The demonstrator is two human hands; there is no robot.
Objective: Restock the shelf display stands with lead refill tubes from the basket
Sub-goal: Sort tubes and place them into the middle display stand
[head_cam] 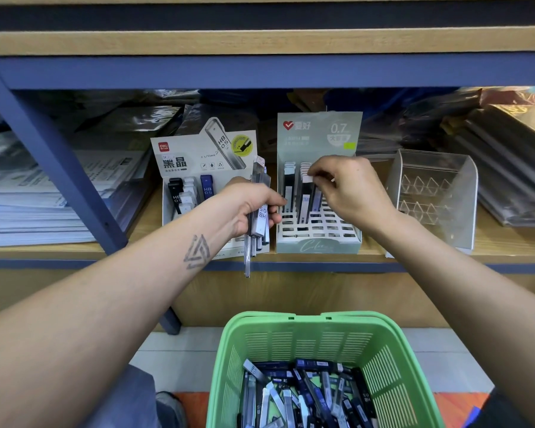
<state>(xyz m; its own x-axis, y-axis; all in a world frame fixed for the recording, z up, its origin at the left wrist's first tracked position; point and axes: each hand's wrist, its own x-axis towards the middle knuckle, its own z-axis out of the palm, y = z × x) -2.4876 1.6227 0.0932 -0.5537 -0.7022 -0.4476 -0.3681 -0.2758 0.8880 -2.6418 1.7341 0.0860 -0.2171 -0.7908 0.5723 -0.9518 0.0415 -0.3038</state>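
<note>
Shelf (291, 257), wooden with blue edge, carrying two card display stands side by side; all positions taken from the pale green 0.7 stand (318, 242) at centre. Touching its left side: white HB 0.5 stand (173, 162), holding a few black, white and blue tubes upright in its back rows. In front of the gap between the two stands: left hand (250, 208), fingers curled round a bundle of lead refill tubes (258, 217), long axes near vertical, the printed "HB 0.5" reading upside down, one clear tube hanging lower than the rest, below the shelf edge. Over the green stand's back rows: right hand (349, 189), thumb and fingertips pinching the white cap of a single dark tube (306, 199), which stands upright in the slot grid, apparently partly seated, though the hand hides part of it. Further tubes stand upright in the rows just left of it. Right of the green stand: clear acrylic holder (433, 193). Below the shelf, on the floor: green basket (383, 350), holding loose tubes lying crosswise in all directions.
</note>
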